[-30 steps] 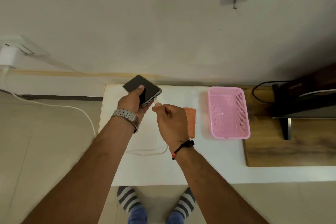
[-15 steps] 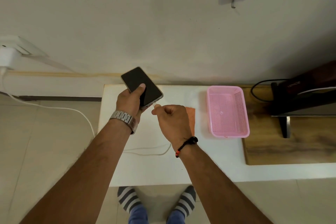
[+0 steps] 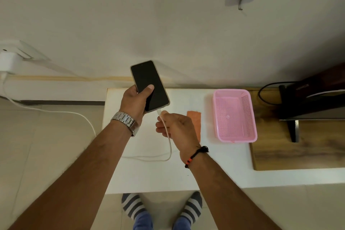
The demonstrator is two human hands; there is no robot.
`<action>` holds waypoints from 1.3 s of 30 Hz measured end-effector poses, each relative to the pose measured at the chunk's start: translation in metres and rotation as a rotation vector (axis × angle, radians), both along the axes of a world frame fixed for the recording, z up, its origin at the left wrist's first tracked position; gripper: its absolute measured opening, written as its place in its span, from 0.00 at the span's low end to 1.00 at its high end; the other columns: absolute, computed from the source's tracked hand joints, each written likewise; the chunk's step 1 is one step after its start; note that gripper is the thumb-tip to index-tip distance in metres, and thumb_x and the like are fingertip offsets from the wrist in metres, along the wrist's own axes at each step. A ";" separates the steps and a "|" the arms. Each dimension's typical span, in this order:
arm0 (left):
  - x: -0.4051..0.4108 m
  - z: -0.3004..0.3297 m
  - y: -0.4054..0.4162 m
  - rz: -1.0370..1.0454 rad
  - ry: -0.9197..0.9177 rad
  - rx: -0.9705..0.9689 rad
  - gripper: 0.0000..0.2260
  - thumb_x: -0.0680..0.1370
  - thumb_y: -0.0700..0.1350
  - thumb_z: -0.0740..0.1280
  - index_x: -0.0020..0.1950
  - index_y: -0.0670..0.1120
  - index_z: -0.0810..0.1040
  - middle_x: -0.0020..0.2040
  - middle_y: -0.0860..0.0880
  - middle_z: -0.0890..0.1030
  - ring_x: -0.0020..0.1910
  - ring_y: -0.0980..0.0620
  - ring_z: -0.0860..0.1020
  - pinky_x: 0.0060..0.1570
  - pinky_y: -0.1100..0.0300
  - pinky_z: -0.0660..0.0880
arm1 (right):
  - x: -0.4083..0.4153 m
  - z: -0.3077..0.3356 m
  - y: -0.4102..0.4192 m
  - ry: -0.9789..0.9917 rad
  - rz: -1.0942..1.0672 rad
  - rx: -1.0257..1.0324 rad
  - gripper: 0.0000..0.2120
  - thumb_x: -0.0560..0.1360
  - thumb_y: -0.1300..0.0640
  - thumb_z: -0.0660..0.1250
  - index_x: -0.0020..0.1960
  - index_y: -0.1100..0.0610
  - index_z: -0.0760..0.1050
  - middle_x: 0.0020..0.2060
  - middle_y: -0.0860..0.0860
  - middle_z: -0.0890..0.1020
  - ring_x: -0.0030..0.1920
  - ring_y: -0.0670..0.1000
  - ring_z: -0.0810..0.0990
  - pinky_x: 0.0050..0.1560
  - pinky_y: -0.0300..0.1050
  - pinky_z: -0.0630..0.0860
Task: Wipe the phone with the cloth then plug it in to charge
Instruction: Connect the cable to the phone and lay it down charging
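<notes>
Counting gives one phone, one white cable, one orange cloth and one pink basket. Cloth and basket lie on the white table, set against a pale wall above a tiled floor. Held above the table's far left corner, the phone runs long axis near-to-far, top leaning left. Left hand fingers grasp it; right hand fingers pinch the cable at its near end.
</notes>
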State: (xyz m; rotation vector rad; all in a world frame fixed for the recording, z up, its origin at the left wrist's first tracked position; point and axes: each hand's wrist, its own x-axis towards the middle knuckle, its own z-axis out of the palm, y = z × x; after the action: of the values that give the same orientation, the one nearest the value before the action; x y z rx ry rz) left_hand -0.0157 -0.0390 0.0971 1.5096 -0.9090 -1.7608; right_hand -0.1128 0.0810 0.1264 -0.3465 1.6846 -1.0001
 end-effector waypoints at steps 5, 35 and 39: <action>0.000 -0.006 0.000 -0.016 -0.036 0.009 0.05 0.80 0.48 0.71 0.54 0.53 0.79 0.51 0.49 0.86 0.48 0.49 0.86 0.38 0.57 0.83 | 0.004 -0.003 0.005 0.047 0.019 -0.001 0.12 0.77 0.51 0.69 0.45 0.59 0.85 0.43 0.51 0.87 0.48 0.50 0.86 0.54 0.44 0.80; 0.028 -0.026 0.014 -0.412 -0.233 -0.012 0.02 0.81 0.51 0.69 0.54 0.57 0.78 0.49 0.53 0.86 0.46 0.52 0.86 0.39 0.61 0.82 | -0.015 -0.038 -0.022 -0.074 0.039 0.100 0.14 0.79 0.50 0.66 0.62 0.54 0.78 0.56 0.51 0.84 0.57 0.52 0.82 0.61 0.54 0.80; 0.031 -0.046 0.026 -0.449 -0.322 0.105 0.08 0.82 0.42 0.63 0.58 0.44 0.80 0.53 0.42 0.85 0.52 0.41 0.83 0.53 0.48 0.79 | -0.008 -0.062 -0.030 0.109 0.111 0.090 0.12 0.78 0.60 0.66 0.60 0.57 0.80 0.52 0.55 0.86 0.53 0.55 0.85 0.55 0.50 0.83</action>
State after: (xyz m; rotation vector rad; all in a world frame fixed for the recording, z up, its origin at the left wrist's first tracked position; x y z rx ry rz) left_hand 0.0153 -0.0135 0.0509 1.7948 -1.4268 -1.9241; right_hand -0.1211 0.0509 0.0643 -0.4370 1.7818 -0.8337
